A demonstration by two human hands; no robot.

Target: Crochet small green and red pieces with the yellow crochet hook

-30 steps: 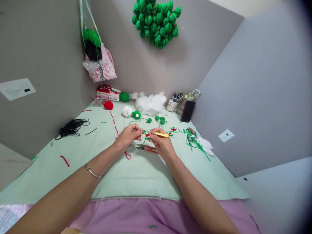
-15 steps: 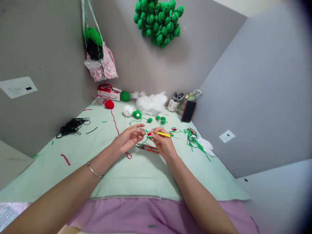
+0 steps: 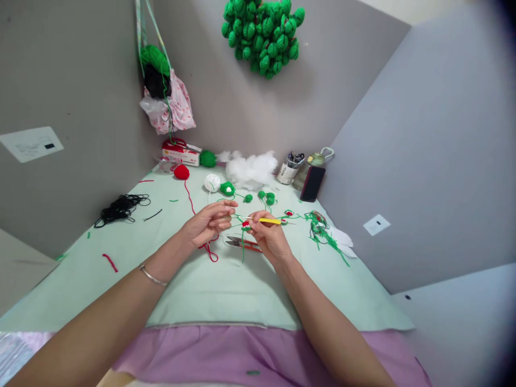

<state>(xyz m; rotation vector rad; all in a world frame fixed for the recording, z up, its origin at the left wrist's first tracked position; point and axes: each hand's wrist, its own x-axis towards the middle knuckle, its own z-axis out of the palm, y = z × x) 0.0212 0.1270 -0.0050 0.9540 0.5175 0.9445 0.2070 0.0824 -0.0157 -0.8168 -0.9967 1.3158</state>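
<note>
My right hand (image 3: 269,236) is closed on a crochet hook (image 3: 269,220) with a yellow handle, its metal tip pointing left. A small red, white and green crocheted piece (image 3: 245,226) is pinched in the same fingers, a green tail hanging below it. Green yarn (image 3: 237,216) runs across from the hook to my left hand (image 3: 210,223), whose fingers are curled around the strand. Below the hands lie thread snips (image 3: 244,243) with orange-red handles, partly behind my right hand. Loose red yarn (image 3: 209,252) lies beside my left wrist.
Behind the hands sit a white yarn ball (image 3: 212,183), a red yarn ball (image 3: 181,172), green crocheted pieces (image 3: 266,198) and white stuffing (image 3: 252,171). A phone (image 3: 313,184) leans at the right by a pen cup (image 3: 287,171). Black cord (image 3: 121,209) lies left, green scraps (image 3: 322,231) right.
My left hand has moved slightly left and away from the hook, drawing the green yarn out between the hands. The green tail now hangs straight down over the snips.
</note>
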